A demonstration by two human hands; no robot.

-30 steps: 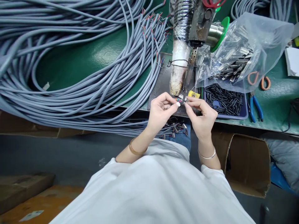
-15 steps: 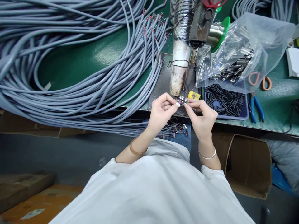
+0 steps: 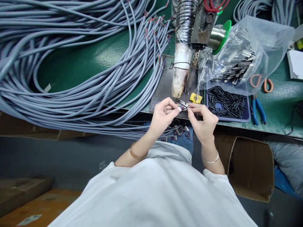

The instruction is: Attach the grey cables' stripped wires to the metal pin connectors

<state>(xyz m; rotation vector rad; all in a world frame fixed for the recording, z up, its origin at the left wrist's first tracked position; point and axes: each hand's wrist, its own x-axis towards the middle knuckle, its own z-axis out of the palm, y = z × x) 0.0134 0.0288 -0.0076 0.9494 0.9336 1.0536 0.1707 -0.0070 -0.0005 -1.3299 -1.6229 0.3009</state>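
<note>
Between my fingertips, at the front edge of the bench, is a small black-and-silver multi-pin connector with thin coloured wires at it. My left hand is closed in a pinch on the wire end of a cable. With thumb and forefinger, my right hand grips the connector's right end. Just above stands a soldering iron, its tip pointing down, beside a white-wrapped duct with a scorched mouth. A yellow sponge-like piece lies right of the tip. My fingers partly cover the wires.
Many grey cables with stripped ends spread over the left. At right are a purple tray of black parts, a plastic bag of metal connectors, blue-handled pliers and a solder spool. Wired connectors hang below the edge.
The connector has come down slightly, away from the iron's tip, and more of it shows. My right hand has lowered a little with it. Both hands keep their pinch.
</note>
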